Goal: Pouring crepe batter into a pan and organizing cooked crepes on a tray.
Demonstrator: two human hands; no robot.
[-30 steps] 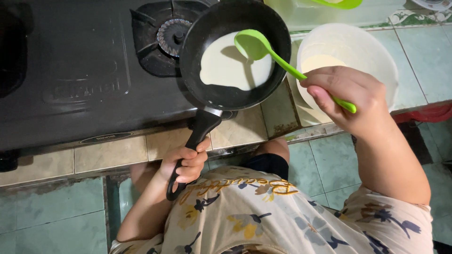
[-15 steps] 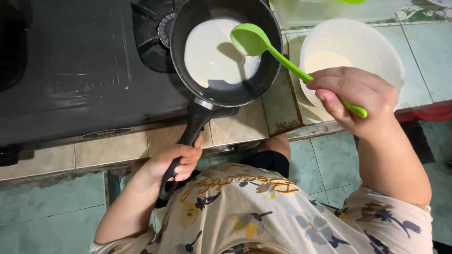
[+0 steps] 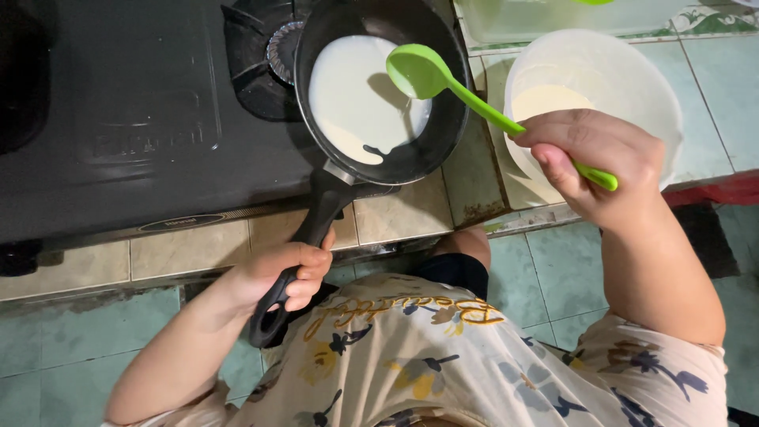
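Note:
My left hand (image 3: 283, 273) grips the black handle of a frying pan (image 3: 443, 134) held tilted over the stove's edge. Pale batter (image 3: 356, 99) covers most of the pan's floor and runs toward the near rim. My right hand (image 3: 597, 162) holds a green plastic ladle (image 3: 474, 93) by its handle, its bowl hovering over the pan's right side. A white plastic bowl (image 3: 632, 67) with more batter inside stands on the tiled counter, right behind my right hand.
A black gas stove (image 3: 118, 119) fills the left, with a burner (image 3: 273, 51) partly under the pan. A clear container (image 3: 538, 16) sits at the back. The tiled counter edge (image 3: 395, 217) runs across; green floor tiles lie below.
The pan has been tilted and swirled, and the batter has spread from a small pool to cover most of its floor. The ladle stays above the pan.

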